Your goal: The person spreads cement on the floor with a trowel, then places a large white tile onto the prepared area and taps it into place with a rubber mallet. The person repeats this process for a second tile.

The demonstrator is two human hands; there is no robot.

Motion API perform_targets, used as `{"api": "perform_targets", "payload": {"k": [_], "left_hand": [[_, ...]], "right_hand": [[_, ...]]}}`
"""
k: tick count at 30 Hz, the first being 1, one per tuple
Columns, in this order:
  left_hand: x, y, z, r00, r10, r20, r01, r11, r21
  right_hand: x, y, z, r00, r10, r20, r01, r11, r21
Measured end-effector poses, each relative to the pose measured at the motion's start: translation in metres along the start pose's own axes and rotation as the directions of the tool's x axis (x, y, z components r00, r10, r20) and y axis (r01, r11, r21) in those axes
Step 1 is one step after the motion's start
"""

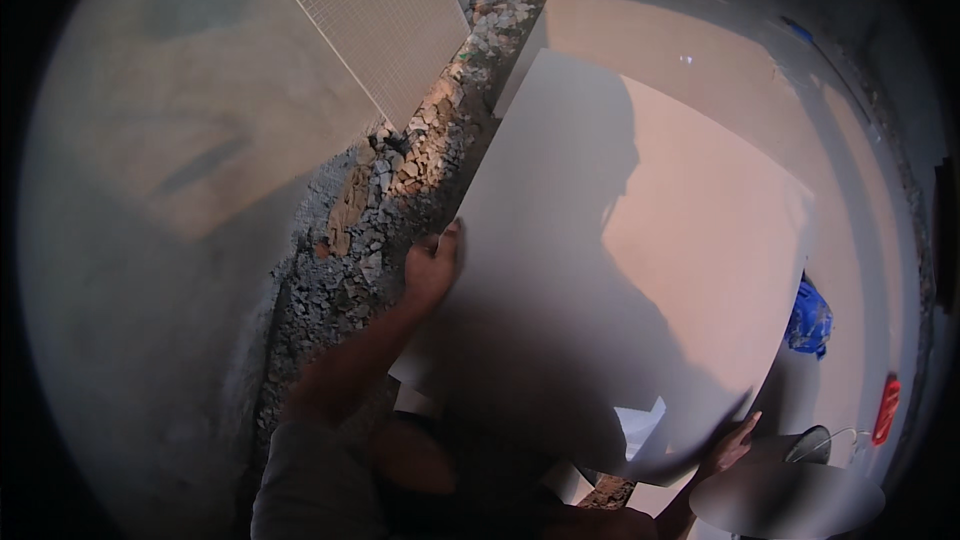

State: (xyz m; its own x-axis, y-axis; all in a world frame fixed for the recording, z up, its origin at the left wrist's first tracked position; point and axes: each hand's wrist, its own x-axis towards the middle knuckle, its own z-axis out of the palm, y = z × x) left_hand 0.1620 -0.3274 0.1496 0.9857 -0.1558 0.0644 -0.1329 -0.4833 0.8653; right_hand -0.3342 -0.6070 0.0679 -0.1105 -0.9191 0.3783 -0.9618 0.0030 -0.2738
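A large, smooth, pale tile [560,230] lies tilted across the middle, with the shadow of a head and shoulders falling over it. My left hand [435,265] is closed round its left edge, above the strip of rubble. At the tile's lower right edge is my right hand [733,447], its fingers pressed along the rim; part of that hand is in shade. The underside of the tile and the finger ends beneath it are hidden.
Broken stone rubble [370,230] runs along the left side. Beyond it leans a grid-backed tile [385,30]. On the right are a crumpled blue bag [810,320], a red tool or handle [886,410], and a round, greyish container [785,500] close to my right arm.
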Motion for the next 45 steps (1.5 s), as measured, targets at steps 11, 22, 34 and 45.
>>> {"api": "perform_targets", "payload": {"k": [11,22,34,45], "left_hand": [[-0.009,-0.129,-0.002,0.974,-0.221,-0.054,0.22,0.975,-0.032],[0.086,-0.151,0.035,0.955,-0.292,-0.05,0.294,0.955,0.032],[0.124,-0.156,0.053,0.912,-0.41,0.017,0.408,0.911,0.069],[0.132,-0.168,0.052,0.884,-0.467,-0.016,0.467,0.883,0.044]], "right_hand": [[-0.049,0.018,0.067,0.552,-0.834,-0.012,0.725,0.487,-0.488],[-0.023,-0.022,0.151,0.75,-0.658,0.071,0.651,0.753,0.099],[-0.001,-0.061,0.173,0.719,-0.695,-0.007,0.69,0.712,0.131],[-0.01,-0.08,0.191,0.652,-0.755,-0.072,0.746,0.655,-0.12]]}}
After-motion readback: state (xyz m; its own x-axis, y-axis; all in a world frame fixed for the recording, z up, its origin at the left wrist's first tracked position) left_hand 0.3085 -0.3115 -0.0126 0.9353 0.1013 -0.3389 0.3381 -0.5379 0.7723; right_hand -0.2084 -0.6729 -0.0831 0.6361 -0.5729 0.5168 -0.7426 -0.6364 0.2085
